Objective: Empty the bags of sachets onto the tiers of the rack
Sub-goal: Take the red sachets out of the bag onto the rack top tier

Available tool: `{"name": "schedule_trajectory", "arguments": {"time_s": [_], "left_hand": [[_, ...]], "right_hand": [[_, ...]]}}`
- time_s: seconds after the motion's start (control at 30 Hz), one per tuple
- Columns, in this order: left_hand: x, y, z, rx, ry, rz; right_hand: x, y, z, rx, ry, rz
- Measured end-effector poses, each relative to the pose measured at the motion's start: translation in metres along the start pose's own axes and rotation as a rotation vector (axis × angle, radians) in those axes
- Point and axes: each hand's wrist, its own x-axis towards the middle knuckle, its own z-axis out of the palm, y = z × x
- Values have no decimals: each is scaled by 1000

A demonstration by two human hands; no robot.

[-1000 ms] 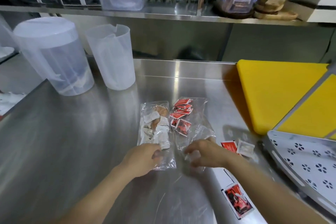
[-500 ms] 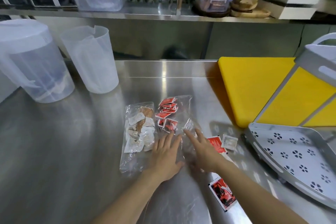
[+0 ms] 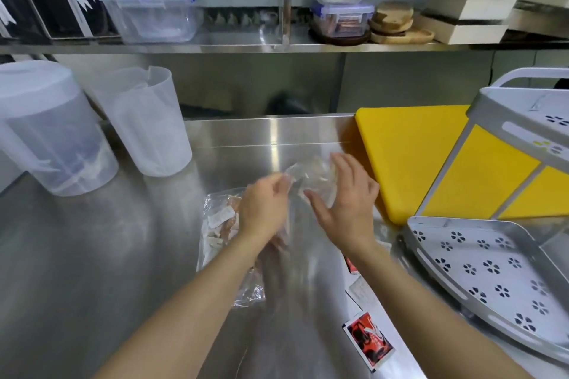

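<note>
Clear bag (image 3: 311, 177) lifted above counter (image 3: 123, 255), blurred. Left hand (image 3: 261, 209) pinches its edge; right hand (image 3: 345, 203) half open, fingers against its side. Second bag (image 3: 218, 224) lies beneath. Rack (image 3: 480, 258) near right, tiers bare. Risk: slippery film, sachets spill short onto counter.

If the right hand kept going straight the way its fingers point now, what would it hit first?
The right hand points up and away toward the back of the counter, already against the clear bag held between both hands. Past the bag, the steel counter looks free up to its back edge, though depth is hard to judge.
</note>
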Motion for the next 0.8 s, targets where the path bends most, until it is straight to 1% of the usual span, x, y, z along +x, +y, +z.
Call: {"name": "schedule_trajectory", "arguments": {"time_s": [0.07, 0.1, 0.17, 0.27, 0.33, 0.4, 0.47, 0.53, 0.57, 0.63, 0.73, 0.8], "left_hand": [[21, 21, -19, -276, 55, -164], [29, 30, -28, -401, 76, -233], [43, 43, -43, -529, 45, -282], [53, 54, -62, -554, -45, -218], [55, 59, -73, -532, -104, -120], [57, 62, -89, -548, -215, -23], [60, 64, -107, -603, -354, 44], [62, 65, -125, -612, -467, 99], [63, 66, -131, -603, -492, 120], [64, 65, -139, -585, -473, 133], [64, 61, -145, -471, -311, 97], [65, 53, -149, -496, -184, 17]], "right_hand": [[8, 3, -4, 128, -42, 141], [12, 5, -5, 172, -82, 179], [19, 9, -6, 226, -154, 226], [29, 14, -6, 339, -231, 369], [38, 15, -8, 493, -281, 501], [45, 19, -10, 702, -336, 668], [49, 24, -11, 902, -453, 823], [49, 29, -13, 1044, -591, 900], [49, 31, -14, 1097, -639, 881], [49, 31, -15, 1137, -690, 762], [56, 24, -18, 1150, -592, 587], [66, 15, -25, 1110, -541, 494]]}}
